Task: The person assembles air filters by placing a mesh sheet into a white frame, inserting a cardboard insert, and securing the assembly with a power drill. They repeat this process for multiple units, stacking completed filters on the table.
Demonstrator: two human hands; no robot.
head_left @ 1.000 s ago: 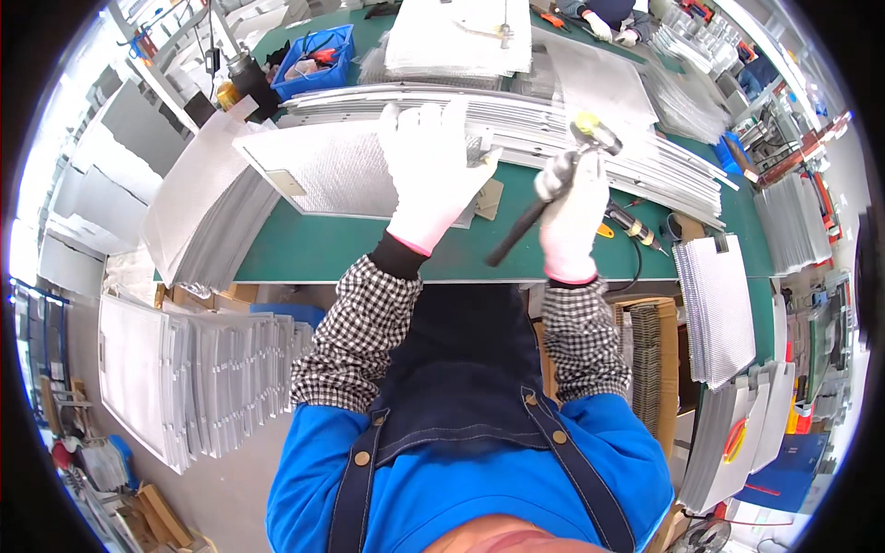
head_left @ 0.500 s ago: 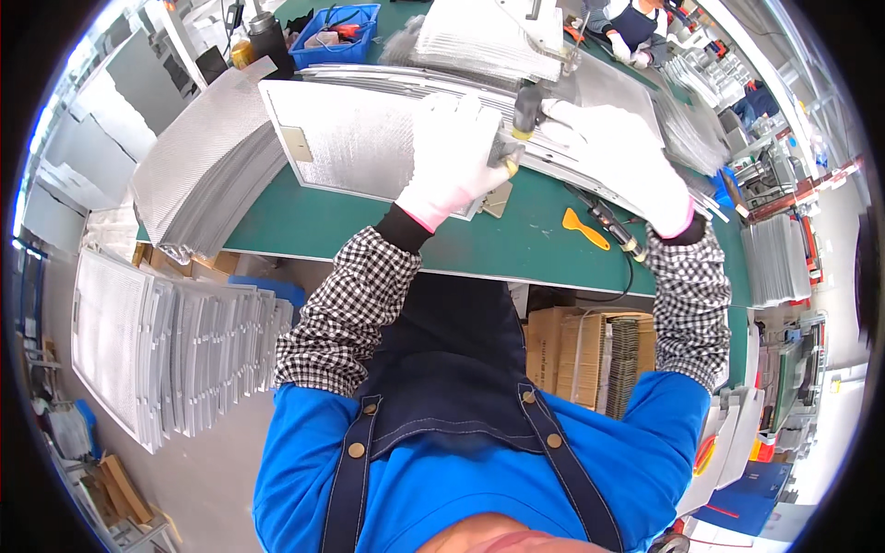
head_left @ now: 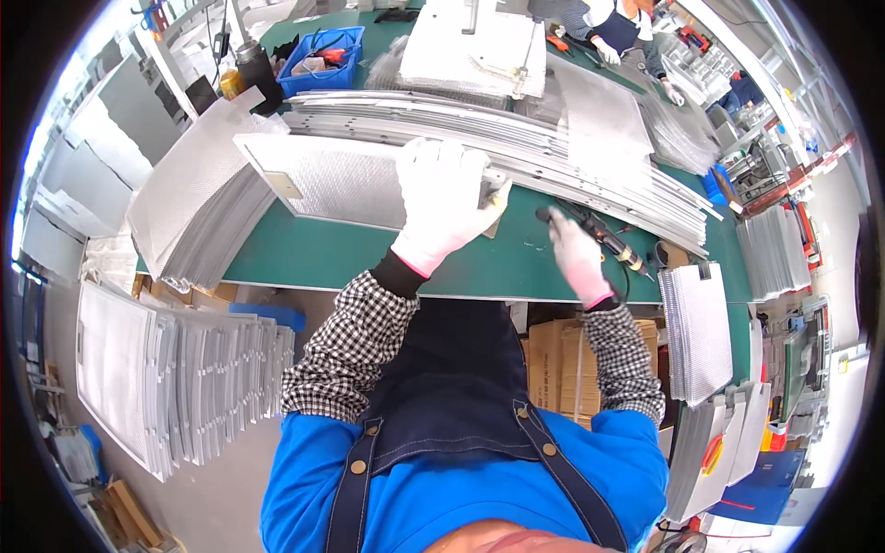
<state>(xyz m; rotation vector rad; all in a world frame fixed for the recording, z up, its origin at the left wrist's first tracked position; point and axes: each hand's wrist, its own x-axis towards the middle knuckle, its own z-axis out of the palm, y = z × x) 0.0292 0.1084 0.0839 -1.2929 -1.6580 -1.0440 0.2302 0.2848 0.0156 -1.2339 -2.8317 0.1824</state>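
A thin metal-framed mesh panel (head_left: 341, 180) stands tilted on the green table, a small beige plate near its left end. My left hand (head_left: 442, 189), in a white glove, is closed over the panel's right end, with a dark grey piece by its thumb. My right hand (head_left: 578, 258), also gloved, is over the table's front part and blurred by motion. A dark rounded object (head_left: 544, 214) is at its fingertips; whether it is held I cannot make out. A corded electric screwdriver (head_left: 619, 247) lies just to the right of that hand.
Long metal frame strips (head_left: 516, 152) lie across the table behind the panel. Mesh sheets (head_left: 198, 198) are stacked at the left, more panels (head_left: 705, 332) at the right edge. Farther back are a blue bin (head_left: 323, 78) and a co-worker's gloved hand (head_left: 606, 51).
My right hand has come down and toward me from the frame strips, where it held a black, yellow-tipped hammer. My left hand keeps its hold, shifted slightly with the panel.
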